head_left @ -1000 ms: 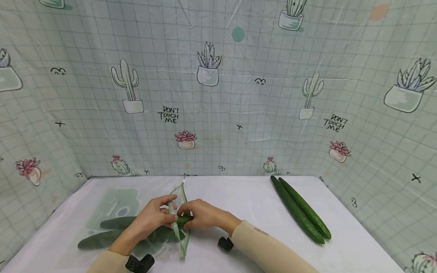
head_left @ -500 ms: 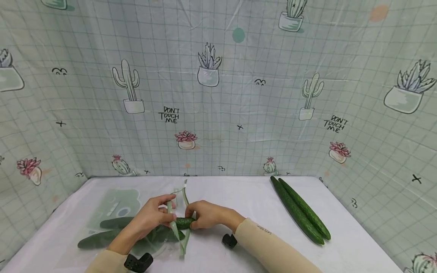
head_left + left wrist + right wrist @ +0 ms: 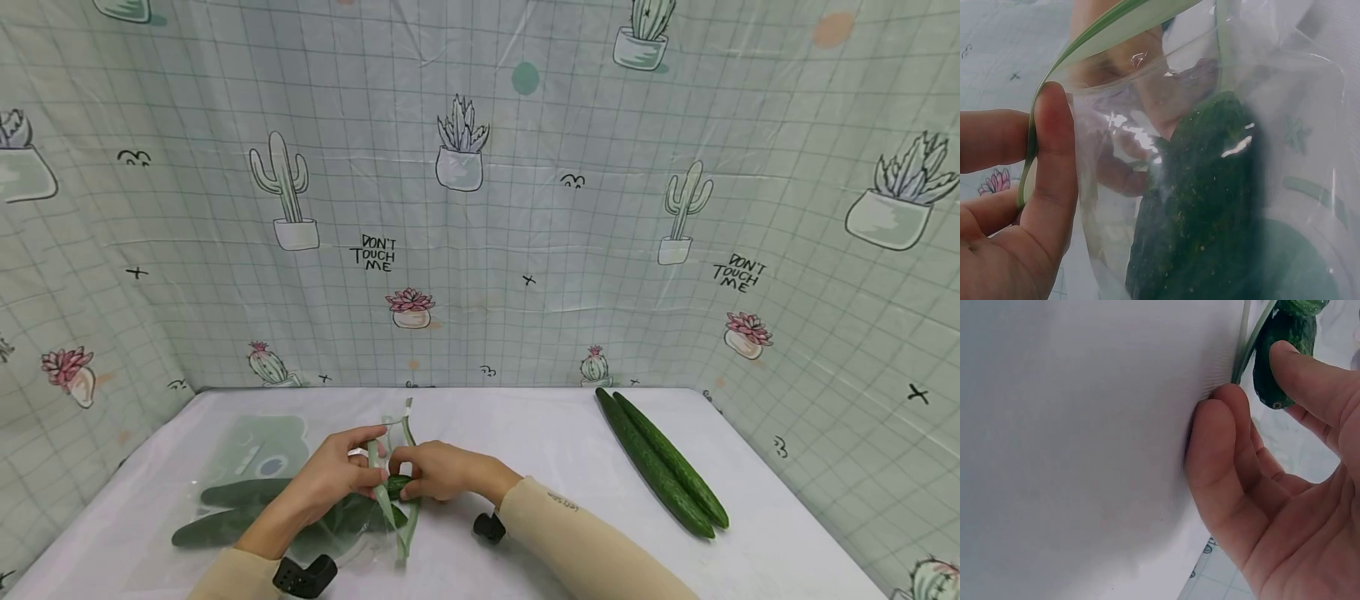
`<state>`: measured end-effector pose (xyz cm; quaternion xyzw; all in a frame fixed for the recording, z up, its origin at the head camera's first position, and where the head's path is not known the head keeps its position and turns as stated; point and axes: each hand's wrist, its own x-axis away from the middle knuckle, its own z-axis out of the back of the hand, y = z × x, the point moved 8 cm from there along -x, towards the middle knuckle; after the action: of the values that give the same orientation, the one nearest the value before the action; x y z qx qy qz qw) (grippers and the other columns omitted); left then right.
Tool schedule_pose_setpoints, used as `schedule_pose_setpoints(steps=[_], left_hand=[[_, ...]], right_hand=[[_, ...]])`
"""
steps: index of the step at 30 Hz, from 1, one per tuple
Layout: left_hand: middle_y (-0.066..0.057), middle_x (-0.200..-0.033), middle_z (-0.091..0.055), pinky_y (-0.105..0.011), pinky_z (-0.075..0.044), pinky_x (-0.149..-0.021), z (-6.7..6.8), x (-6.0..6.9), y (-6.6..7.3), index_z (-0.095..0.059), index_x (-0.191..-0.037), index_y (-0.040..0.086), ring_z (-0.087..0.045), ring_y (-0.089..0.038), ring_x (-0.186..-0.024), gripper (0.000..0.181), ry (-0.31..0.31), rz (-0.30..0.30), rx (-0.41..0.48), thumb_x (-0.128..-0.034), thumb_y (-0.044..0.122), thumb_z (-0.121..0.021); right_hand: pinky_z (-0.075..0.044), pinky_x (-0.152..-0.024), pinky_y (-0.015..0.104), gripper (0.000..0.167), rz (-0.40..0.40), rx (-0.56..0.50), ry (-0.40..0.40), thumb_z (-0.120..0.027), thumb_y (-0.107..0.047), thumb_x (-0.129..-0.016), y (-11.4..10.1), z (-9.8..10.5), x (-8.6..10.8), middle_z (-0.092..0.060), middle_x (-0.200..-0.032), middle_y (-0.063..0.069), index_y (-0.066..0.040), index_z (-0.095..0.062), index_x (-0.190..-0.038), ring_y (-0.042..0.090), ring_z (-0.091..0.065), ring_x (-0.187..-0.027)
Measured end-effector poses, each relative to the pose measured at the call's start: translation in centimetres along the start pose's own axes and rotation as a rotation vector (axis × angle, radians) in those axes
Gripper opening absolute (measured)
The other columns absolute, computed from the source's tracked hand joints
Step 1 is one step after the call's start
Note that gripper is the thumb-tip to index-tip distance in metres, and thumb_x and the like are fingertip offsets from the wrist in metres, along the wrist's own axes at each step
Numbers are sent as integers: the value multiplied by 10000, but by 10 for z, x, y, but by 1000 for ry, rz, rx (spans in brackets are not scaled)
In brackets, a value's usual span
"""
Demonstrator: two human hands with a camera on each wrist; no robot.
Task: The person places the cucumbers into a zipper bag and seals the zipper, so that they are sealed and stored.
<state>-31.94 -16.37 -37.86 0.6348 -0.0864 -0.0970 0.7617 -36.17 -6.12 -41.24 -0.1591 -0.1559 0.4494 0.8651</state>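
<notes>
A clear bag with a pale green print [image 3: 247,437] lies flat at the left, its green-rimmed mouth facing right. My left hand [image 3: 330,479] pinches the near side of that rim between thumb and fingers; in the left wrist view the hand [image 3: 1047,194] holds the green strip [image 3: 1030,140]. At the mouth my right hand [image 3: 446,471] grips the end of a cucumber [image 3: 399,483] whose length lies inside the bag. A second cucumber [image 3: 213,527] is in the bag beside it. The right wrist view shows my right thumb [image 3: 1313,381] against a cucumber [image 3: 1269,375].
Two more cucumbers [image 3: 645,454] lie side by side at the right of the white table [image 3: 525,425]. Behind the table hangs a gridded cloth [image 3: 480,225] printed with cacti. Dark devices are on both wrists.
My right hand has moved a little left, and the cucumber it grips has slid deeper into the bag, its far end now farther left. My left hand has stayed on the rim.
</notes>
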Motion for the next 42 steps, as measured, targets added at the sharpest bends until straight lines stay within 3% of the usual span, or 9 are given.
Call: schedule_pose_setpoints(steps=[5,8,18,22,25,29,33,42], left_hand=[[-195,-1085,-486,-402,-561,-646,0,0,0,-318,-1444,-75,-538,-177,-666,683,9,-3,-5,-839,-76,-636],[-191,-1080,-484,-403,-560,-647,0,0,-1,-320,-1444,-74,-534,-177,-662,683,14,-1,-7,-839,-80,-635],[-227,-1125,-465,-393,-564,-651,1,-1,0,-312,-1446,-79,-546,-177,-665,677,16,4,-6,-847,-79,-628],[-224,-1115,-470,-391,-565,-647,1,0,0,-304,-1444,-89,-559,-179,-671,678,13,4,-1,-848,-87,-625],[-216,-1098,-477,-394,-564,-646,1,1,0,-301,-1445,-92,-561,-183,-675,680,14,3,2,-847,-88,-626],[-203,-1075,-481,-397,-563,-645,1,1,1,-306,-1443,-89,-547,-184,-666,678,23,8,1,-845,-92,-625],[-190,-1060,-484,-399,-563,-640,1,0,2,-312,-1437,-91,-541,-189,-657,681,24,1,-3,-841,-84,-640],[-156,-1048,-482,-400,-558,-643,0,1,0,-297,-1442,-90,-527,-189,-655,703,-5,6,2,-842,-54,-662]], right_hand=[[-491,-526,187,137,-85,-96,27,-692,-175,-894,4,0,4,-599,-819,-75,-158,-589,-982,45,-573,-566],[-504,-490,189,106,-94,-120,38,-691,-131,-889,4,1,6,-583,-806,-86,-137,-590,-919,49,-585,-523],[-436,-525,193,149,-57,35,53,-660,-265,-914,-5,2,1,-565,-781,-71,-212,-571,-1020,65,-535,-555],[-449,-522,187,187,-67,7,57,-676,-257,-903,-4,1,2,-574,-775,-65,-204,-574,-1050,71,-543,-512],[-475,-512,198,270,-82,-92,52,-699,-223,-889,-1,2,6,-584,-812,-51,-184,-567,-1121,82,-565,-517],[-511,-554,211,364,-60,-194,55,-707,-189,-882,2,10,20,-613,-926,-17,-150,-560,-1212,79,-611,-605],[-499,-687,185,370,-6,-103,90,-689,-250,-895,9,21,42,-613,-1028,-20,-146,-575,-1231,20,-595,-752],[-498,-758,234,358,-61,-111,202,-645,-302,-920,50,37,114,-619,-1084,35,-108,-600,-1217,39,-579,-834]])
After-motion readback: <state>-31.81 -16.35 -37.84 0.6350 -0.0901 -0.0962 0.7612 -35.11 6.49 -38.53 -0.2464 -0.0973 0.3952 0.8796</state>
